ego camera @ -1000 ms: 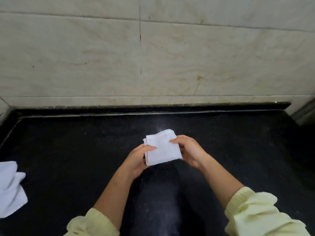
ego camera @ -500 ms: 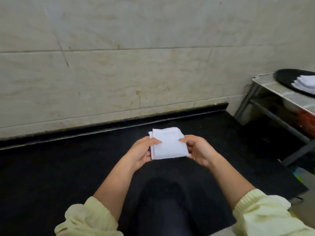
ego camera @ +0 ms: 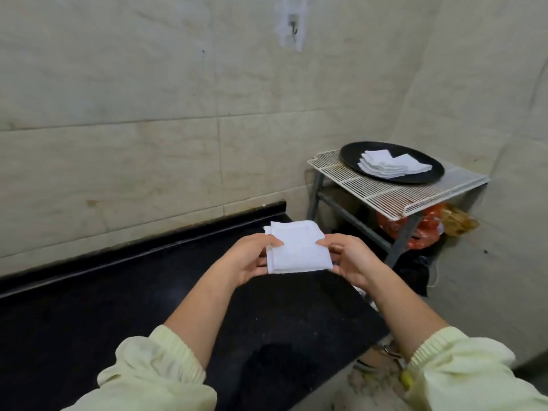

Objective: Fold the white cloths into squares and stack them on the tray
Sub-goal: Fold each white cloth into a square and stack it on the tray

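Observation:
A white cloth (ego camera: 296,247), folded into a small square, is held flat in the air above the black counter. My left hand (ego camera: 249,258) grips its left edge and my right hand (ego camera: 351,258) grips its right edge, thumbs on top. To the upper right lies a round black tray (ego camera: 427,176) with a stack of folded white cloths (ego camera: 388,165) on it, well beyond both hands.
The tray rests on a white wire rack (ego camera: 394,194) with grey metal legs, in the corner of the tiled walls. Orange and brown bags (ego camera: 421,229) sit under the rack. The black counter (ego camera: 133,307) ends at its right edge just below my right forearm.
The view has swung to the right: the loose cloths at the left are out of sight and the rack with the tray has come in. Both hands still hold the folded cloth.

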`<control>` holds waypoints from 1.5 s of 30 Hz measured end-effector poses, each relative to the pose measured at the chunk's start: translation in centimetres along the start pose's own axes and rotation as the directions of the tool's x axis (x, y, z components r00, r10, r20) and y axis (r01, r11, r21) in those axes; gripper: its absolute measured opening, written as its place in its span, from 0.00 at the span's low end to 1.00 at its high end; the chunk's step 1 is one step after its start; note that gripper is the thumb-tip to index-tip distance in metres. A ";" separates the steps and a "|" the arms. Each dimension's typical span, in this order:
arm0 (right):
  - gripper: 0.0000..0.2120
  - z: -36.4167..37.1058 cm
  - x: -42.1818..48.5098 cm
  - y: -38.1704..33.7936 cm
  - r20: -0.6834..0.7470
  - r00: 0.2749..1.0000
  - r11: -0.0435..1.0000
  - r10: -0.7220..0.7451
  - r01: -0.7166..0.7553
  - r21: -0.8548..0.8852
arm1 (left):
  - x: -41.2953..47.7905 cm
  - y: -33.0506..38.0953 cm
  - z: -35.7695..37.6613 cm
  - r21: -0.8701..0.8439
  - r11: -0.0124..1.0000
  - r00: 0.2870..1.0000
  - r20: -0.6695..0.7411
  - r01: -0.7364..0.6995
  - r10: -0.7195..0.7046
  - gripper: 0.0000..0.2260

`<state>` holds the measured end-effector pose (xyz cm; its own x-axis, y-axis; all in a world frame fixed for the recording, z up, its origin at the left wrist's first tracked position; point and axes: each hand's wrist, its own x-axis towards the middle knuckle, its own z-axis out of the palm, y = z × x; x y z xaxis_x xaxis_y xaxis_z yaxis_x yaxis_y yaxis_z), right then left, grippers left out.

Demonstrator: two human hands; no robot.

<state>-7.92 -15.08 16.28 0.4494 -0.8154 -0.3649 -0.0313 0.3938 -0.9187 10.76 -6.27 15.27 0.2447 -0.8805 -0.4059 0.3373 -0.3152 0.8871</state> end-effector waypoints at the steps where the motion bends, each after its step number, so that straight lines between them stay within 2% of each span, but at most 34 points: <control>1: 0.08 -1.7 0.4 -0.9 -0.016 1.000 1.000 -0.015 0.015 0.010 | 1.0 0.6 1.7 0.014 1.000 1.000 0.024 0.001 -0.001 0.13; 12: 0.04 -15.2 8.3 -9.6 -0.116 0.992 0.995 -0.057 0.066 0.075 | 12.4 6.6 14.8 0.074 0.997 0.988 0.151 -0.030 0.018 0.10; 20: 0.10 -22.4 14.9 -16.2 -0.125 0.987 0.991 -0.099 0.108 0.073 | 19.9 11.0 23.0 0.044 0.998 0.992 0.117 -0.050 0.045 0.04; 28: 0.09 -31.2 22.8 -21.9 -0.101 0.988 0.993 -0.115 0.115 -0.009 | 27.8 14.4 31.0 0.042 0.991 0.987 0.108 -0.123 0.118 0.12; 30: 0.11 -33.1 24.8 -23.3 -0.102 0.988 0.993 -0.117 0.114 -0.033 | 29.7 15.3 32.7 0.092 0.983 0.985 0.084 -0.156 0.149 0.11; 34: 0.05 -37.4 29.5 -25.9 -0.082 0.989 0.990 -0.122 0.115 -0.077 | 34.2 16.2 36.9 0.158 0.965 0.977 0.007 -0.211 0.213 0.10; 40: 0.05 -42.0 35.1 -27.2 -0.076 0.994 0.988 -0.082 0.071 -0.135 | 40.1 16.0 41.3 0.274 0.934 0.942 -0.178 -0.230 0.284 0.05; 42: 0.07 -42.9 36.5 -27.4 -0.089 0.992 0.980 -0.091 0.074 -0.183 | 41.6 15.7 42.2 0.436 0.872 0.909 -0.230 -0.224 0.348 0.07; 45: 0.08 -43.8 38.2 -27.5 -0.096 0.989 0.956 -0.111 0.080 -0.282 | 42.8 15.2 43.2 0.678 0.712 0.867 -0.231 -0.182 0.442 0.18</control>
<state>-28.94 -75.65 20.94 0.3626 -0.8910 -0.2732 -0.2457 0.1914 -0.9503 -12.95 -64.07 20.83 0.5712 -0.8207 -0.0108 -0.4208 -0.3041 0.8547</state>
